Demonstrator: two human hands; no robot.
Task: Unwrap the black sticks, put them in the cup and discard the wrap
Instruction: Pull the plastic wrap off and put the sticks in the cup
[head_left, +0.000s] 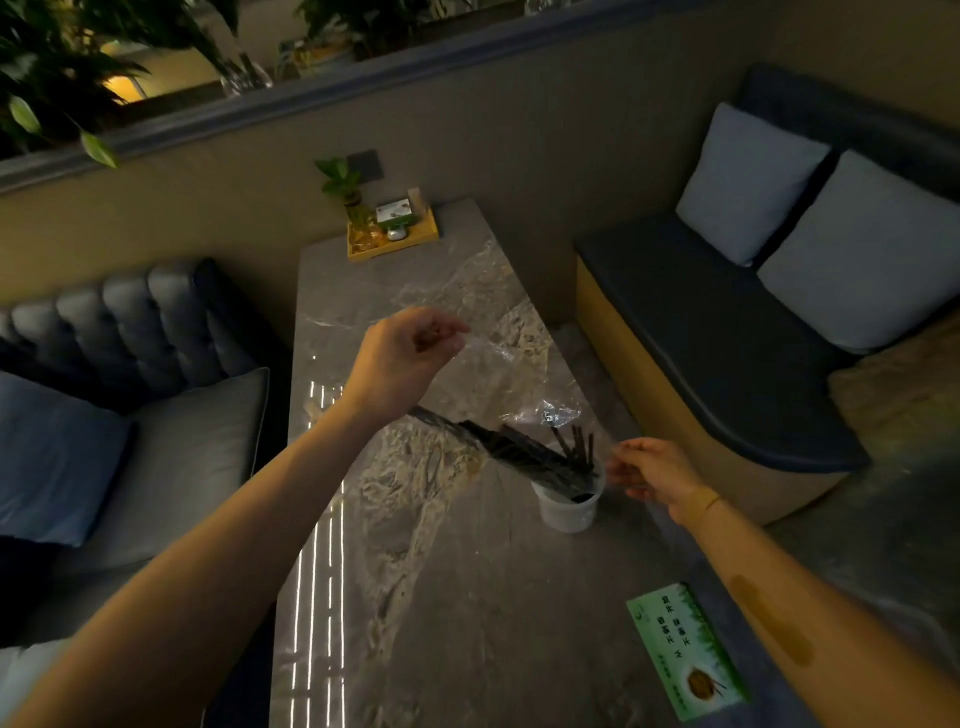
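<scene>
Two hands stretch clear wrap over a cup.
Right hand (655, 475) pinches the wrap (511, 358) beside the white cup (567, 506) on the counter (457, 571); black sticks (524, 454) lean in it; farther off, left hand (402, 358) pinches the wrap's raised end.

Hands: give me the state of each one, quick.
Left hand: closed, pinching the clear wrap above the table.
Right hand: fingers partly curled beside the cup; whether it holds wrap cannot be told.

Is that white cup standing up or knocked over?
Upright: the white cup stands on the marble table, mouth up, with black sticks leaning inside.
</scene>
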